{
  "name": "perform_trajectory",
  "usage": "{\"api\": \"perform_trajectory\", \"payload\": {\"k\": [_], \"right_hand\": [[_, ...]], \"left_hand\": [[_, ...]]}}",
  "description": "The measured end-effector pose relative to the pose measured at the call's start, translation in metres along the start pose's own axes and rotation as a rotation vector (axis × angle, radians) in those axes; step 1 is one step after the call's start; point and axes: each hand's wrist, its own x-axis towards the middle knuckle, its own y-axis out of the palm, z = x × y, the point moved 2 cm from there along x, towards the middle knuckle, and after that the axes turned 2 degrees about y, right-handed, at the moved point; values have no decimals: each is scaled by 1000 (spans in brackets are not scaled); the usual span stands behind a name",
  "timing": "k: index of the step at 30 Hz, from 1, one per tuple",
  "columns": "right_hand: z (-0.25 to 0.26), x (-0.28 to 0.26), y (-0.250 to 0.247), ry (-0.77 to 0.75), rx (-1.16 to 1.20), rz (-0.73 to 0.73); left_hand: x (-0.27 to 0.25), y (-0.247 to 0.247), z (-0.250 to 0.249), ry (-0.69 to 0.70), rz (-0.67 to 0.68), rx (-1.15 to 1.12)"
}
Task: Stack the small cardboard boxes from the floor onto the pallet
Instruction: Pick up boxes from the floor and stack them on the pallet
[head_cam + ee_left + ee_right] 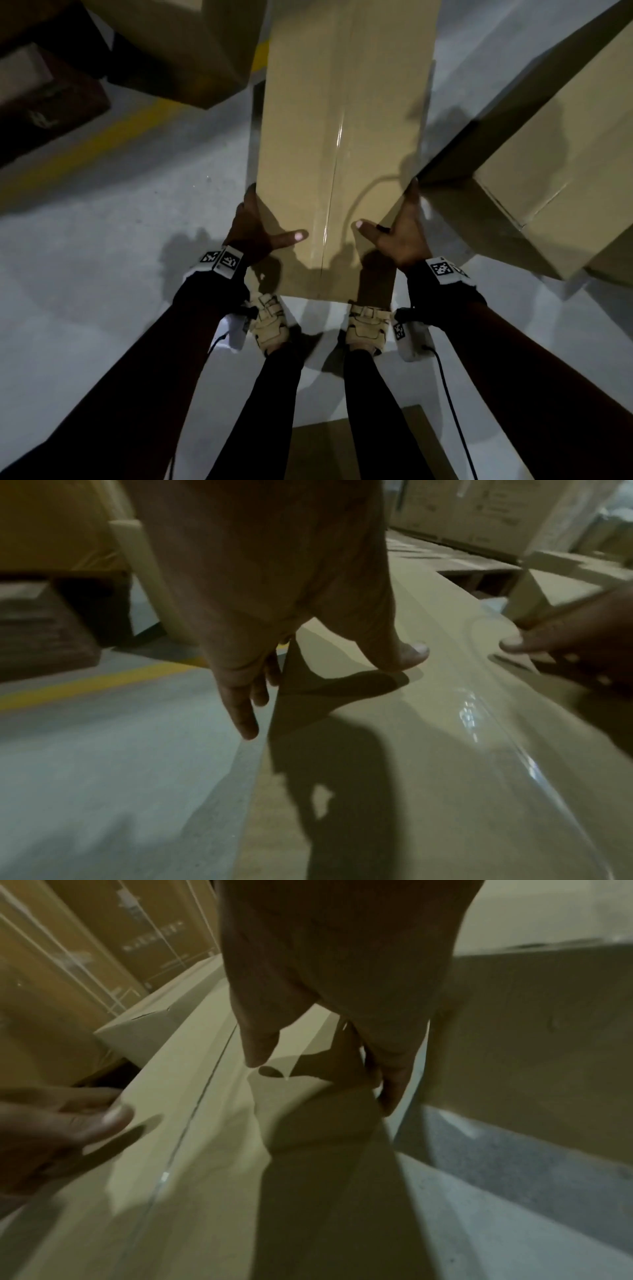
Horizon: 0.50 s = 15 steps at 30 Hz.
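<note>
I hold a long tan cardboard box [339, 137] by its near end, above my shoes; clear tape runs down the middle of its top. My left hand [253, 226] lies flat against its left side with the thumb spread over the top face. My right hand [400, 233] mirrors this on the right side. In the left wrist view the left hand's fingers [246, 718] point straight down the box's side [377, 750]. In the right wrist view the right hand's fingers [390, 1096] likewise run straight down the box [205, 1123]. A dark wooden pallet [44, 102] lies at the upper left.
A large box [178, 44] stands on the pallet at the upper left. More big cardboard boxes [555, 171] crowd close on the right. A yellow floor line [113, 137] runs beside the pallet. Another box [322, 445] lies on the grey floor behind my feet.
</note>
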Motion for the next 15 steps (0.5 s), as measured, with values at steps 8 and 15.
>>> {"api": "perform_trajectory", "payload": {"k": [8,15], "right_hand": [[27,-21,-8,-101,110,-121],[126,-89,-68,-162,74,-117]], "left_hand": [[-18,4,-18,32,-130,-205],[-101,-34,-63,40,-194,-267]]}}
